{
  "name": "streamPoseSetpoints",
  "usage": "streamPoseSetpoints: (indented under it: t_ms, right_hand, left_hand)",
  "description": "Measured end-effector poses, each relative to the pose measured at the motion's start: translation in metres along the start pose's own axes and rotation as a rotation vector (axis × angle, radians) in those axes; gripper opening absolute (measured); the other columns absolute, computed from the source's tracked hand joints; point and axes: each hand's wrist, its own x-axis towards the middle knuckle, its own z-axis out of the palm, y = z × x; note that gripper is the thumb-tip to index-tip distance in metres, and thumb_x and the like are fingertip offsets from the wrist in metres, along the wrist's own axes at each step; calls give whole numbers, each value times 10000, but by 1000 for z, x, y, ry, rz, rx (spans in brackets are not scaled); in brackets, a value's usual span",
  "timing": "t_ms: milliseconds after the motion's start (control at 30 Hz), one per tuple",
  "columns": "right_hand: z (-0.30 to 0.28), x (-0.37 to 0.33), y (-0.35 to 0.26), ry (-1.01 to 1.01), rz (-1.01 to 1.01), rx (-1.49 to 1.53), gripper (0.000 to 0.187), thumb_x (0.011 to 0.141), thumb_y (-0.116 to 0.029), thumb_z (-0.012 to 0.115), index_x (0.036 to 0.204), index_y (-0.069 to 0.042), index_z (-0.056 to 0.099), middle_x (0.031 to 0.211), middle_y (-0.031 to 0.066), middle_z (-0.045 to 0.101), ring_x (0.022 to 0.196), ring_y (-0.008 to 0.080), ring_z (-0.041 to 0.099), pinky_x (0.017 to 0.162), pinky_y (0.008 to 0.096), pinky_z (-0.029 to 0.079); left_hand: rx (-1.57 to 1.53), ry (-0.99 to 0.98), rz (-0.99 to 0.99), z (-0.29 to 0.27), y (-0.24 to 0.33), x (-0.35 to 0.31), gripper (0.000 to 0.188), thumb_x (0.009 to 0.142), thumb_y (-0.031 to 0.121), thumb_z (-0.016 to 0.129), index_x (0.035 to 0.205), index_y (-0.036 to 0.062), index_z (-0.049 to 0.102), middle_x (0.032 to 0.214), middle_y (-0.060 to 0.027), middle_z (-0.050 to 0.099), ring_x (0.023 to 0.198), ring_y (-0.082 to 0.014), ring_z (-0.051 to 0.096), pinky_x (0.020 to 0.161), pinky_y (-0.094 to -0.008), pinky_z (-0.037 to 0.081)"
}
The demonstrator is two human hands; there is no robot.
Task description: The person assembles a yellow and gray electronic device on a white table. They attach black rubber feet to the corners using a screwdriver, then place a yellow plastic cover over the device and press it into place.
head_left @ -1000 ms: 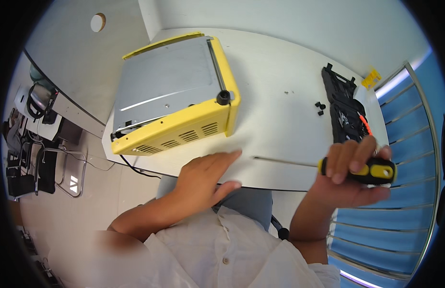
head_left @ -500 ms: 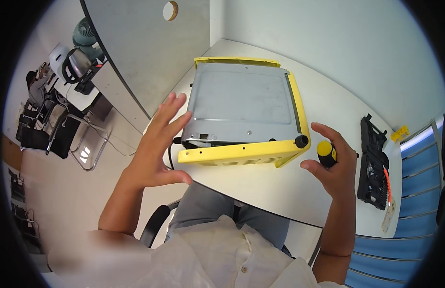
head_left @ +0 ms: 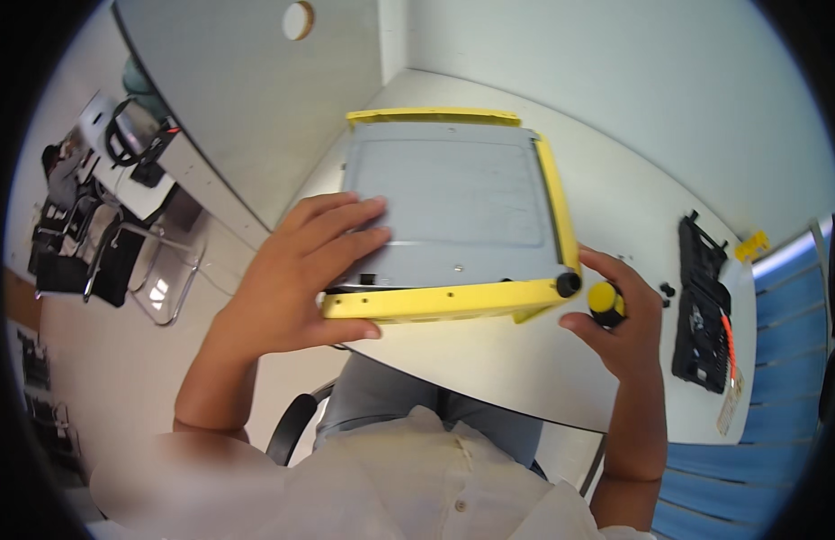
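Yellow-framed grey metal appliance (head_left: 453,189) lay near the left edge of the white tabletop (head_left: 489,369). The left hand (head_left: 296,279) had just grasped its near-left corner, apparently steadying it; the right hand (head_left: 629,319) clutched a black-and-yellow screwdriver (head_left: 606,303).

Grey panel (head_left: 462,184), yellow casing (head_left: 426,303) (corner foot (head_left: 569,285) black), black-and-yellow screwdriver (head_left: 606,301), black tool case (head_left: 699,315), white table (head_left: 516,369)

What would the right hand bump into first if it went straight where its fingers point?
Probably the near right corner of the grey-and-yellow appliance, by its round black foot. The right hand looks very close, but whether it touches is unclear.
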Motion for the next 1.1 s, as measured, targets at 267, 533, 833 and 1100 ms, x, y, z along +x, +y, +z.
streamPoseSetpoints:
  t_ms: [267,533,833,1100]
  right_hand:
    - [6,-5,7,31,-44,-34,673,648,-420,839,1160,-46,615,1172,166,645,996,257,670,822,317,536]
    - [7,-6,5,43,16,-25,688,636,-424,848,1158,-39,619,1176,161,647,964,216,670,758,265,523]
    - [7,-8,3,41,76,-3,686,641,-425,845,1161,-38,622,1184,150,646,846,142,643,662,222,481]
    - [5,-6,0,31,53,-16,677,638,-399,853,1162,-40,620,1189,151,643,847,143,636,677,227,478]
  left_hand:
    - [-101,108,64,16,-6,-7,739,641,633,725,1087,53,623,1289,-132,569,1254,-372,477,1039,-509,364]
    - [-83,419,306,36,-19,-19,458,763,588,654,778,131,620,1196,-139,618,1150,-361,565,963,-465,445]
    - [-91,442,316,37,-19,-17,438,770,525,690,742,97,600,1203,-149,605,1139,-360,560,897,-444,478]
    - [1,463,291,38,-15,-17,407,770,450,721,709,76,572,1177,-151,608,1108,-359,570,863,-426,490]
